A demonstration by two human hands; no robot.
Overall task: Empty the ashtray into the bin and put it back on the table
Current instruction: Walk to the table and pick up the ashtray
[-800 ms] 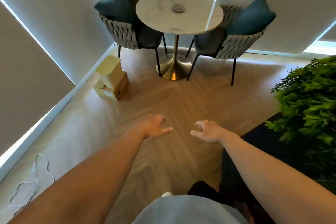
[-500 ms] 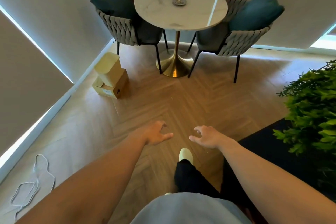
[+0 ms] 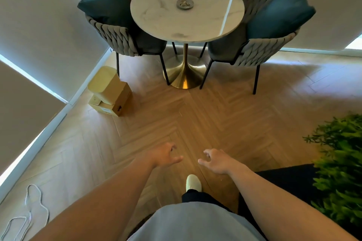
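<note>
A small round metal ashtray [image 3: 185, 3] with bits inside sits near the middle of a round white marble table [image 3: 156, 23] on a gold pedestal, at the far end of the room. A pale yellow lidded bin [image 3: 103, 84] stands on the floor left of the table, against cardboard boxes. My left hand [image 3: 166, 155] and my right hand [image 3: 214, 160] hover over the wooden floor, far short of the table. Both are empty with fingers loosely spread.
Two woven grey chairs with dark teal cushions [image 3: 105, 4] [image 3: 280, 11] flank the table. Cardboard boxes [image 3: 115, 103] lie by the left wall. A green plant [image 3: 340, 162] and a dark rug [image 3: 284, 182] are at the right. A white cable [image 3: 29, 211] lies lower left.
The table and chairs have come closer and larger in view as I walk forward. One foot in a pale shoe has stepped out ahead. Both hands stay empty.
</note>
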